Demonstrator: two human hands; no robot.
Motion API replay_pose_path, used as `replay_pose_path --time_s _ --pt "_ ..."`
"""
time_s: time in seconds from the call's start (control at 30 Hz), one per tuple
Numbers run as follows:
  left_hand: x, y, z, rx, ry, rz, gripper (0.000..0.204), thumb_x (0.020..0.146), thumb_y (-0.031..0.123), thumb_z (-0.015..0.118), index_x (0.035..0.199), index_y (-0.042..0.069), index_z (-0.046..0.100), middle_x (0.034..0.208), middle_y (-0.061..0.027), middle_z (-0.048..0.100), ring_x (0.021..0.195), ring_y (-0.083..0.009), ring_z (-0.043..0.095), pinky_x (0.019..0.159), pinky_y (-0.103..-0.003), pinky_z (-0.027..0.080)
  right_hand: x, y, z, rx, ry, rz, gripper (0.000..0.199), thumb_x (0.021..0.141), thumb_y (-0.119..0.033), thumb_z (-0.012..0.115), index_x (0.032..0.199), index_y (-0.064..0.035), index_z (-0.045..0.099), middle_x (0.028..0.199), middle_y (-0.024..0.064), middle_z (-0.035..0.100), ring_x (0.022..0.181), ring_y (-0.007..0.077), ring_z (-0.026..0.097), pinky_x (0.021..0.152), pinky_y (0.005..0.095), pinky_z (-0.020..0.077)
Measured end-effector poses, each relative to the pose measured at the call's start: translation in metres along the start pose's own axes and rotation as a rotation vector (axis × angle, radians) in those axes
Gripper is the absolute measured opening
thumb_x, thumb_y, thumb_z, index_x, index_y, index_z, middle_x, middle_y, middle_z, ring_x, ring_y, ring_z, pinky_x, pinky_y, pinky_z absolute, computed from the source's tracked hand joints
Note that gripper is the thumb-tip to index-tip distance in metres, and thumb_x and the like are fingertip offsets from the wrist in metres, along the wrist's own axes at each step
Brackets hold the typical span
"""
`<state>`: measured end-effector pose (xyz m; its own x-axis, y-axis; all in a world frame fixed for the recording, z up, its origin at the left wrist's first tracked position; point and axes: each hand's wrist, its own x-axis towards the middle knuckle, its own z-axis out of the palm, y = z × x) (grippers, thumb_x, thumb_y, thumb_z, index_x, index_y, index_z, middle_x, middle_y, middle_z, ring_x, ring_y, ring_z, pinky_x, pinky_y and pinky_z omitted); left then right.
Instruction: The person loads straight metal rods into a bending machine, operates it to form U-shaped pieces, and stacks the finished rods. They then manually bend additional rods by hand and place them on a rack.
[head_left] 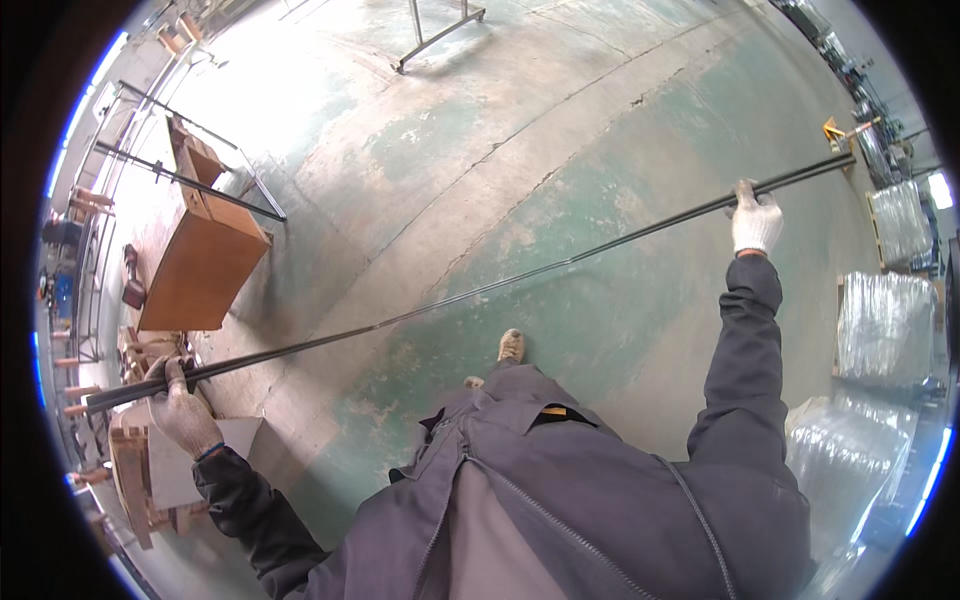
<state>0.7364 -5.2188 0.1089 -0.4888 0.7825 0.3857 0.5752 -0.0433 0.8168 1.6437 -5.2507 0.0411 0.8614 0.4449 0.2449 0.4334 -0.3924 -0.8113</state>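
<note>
Jacket below, both gloved hands grip a long dark rod: left hand and right hand closed round it (near opposite ends). Seemingly mid-carry; next likely needs level, coordinated lowering.

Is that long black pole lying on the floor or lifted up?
Lifted up. The pole hangs above the floor, gripped by the left hand and right hand.

Both gloved hands grip a long dark metal rod held across the body above a worn green concrete floor. The left hand closes round one end near wooden pallets; the right hand clasps it far out toward plastic-wrapped stacks. A wooden cabinet stands at the left
</note>
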Motion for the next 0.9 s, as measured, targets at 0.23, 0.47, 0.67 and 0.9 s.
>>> replay_pose_path --time_s 0.23,0.47,0.67,0.9 --pt "-0.113 -0.022 -0.051 -0.043 0.193 -0.232 0.014 0.116 0.008 0.070 0.125 -0.003 0.071 0.109 -0.0115 0.077 0.099 -0.0193 0.076 0.093 -0.035 0.065 0.025 0.018 0.053 0.084 -0.115 -0.125 0.037 0.102 -0.035 0.086 0.109 0.0012 0.084 0.087 0.0120 0.083 0.072 0.0242 0.080 0.068 0.0391 0.0634" --pt "-0.215 -0.012 -0.093 0.050 0.420 -0.286 0.017 0.117 0.010 0.070 0.125 -0.005 0.072 0.111 -0.0121 0.077 0.102 -0.0213 0.076 0.097 -0.036 0.064 0.050 0.025 0.072 0.188 -0.328 -0.151 0.035 0.102 -0.030 0.087 0.112 0.0036 0.084 0.091 0.0111 0.082 0.076 0.0185 0.080 0.067 0.0362 0.0689" --pt "-0.231 0.008 -0.085 0.189 0.425 -0.316 0.017 0.117 0.014 0.070 0.122 -0.001 0.074 0.105 -0.0096 0.078 0.098 -0.0203 0.074 0.095 -0.036 0.060 0.082 0.022 0.069 0.149 -0.447 -0.114 0.027 0.100 -0.021 0.087 0.113 0.0029 0.084 0.094 0.0102 0.082 0.078 0.0172 0.079 0.070 0.0354 0.0696" --pt "-0.234 0.025 -0.062 0.184 0.458 -0.302 0.015 0.116 0.014 0.071 0.120 -0.001 0.073 0.102 -0.0084 0.076 0.092 -0.0190 0.073 0.089 -0.035 0.061 0.085 0.031 0.070 0.108 -0.388 -0.225 0.024 0.100 -0.025 0.087 0.107 -0.0022 0.086 0.087 0.0074 0.083 0.079 0.0164 0.080 0.070 0.0357 0.0649"
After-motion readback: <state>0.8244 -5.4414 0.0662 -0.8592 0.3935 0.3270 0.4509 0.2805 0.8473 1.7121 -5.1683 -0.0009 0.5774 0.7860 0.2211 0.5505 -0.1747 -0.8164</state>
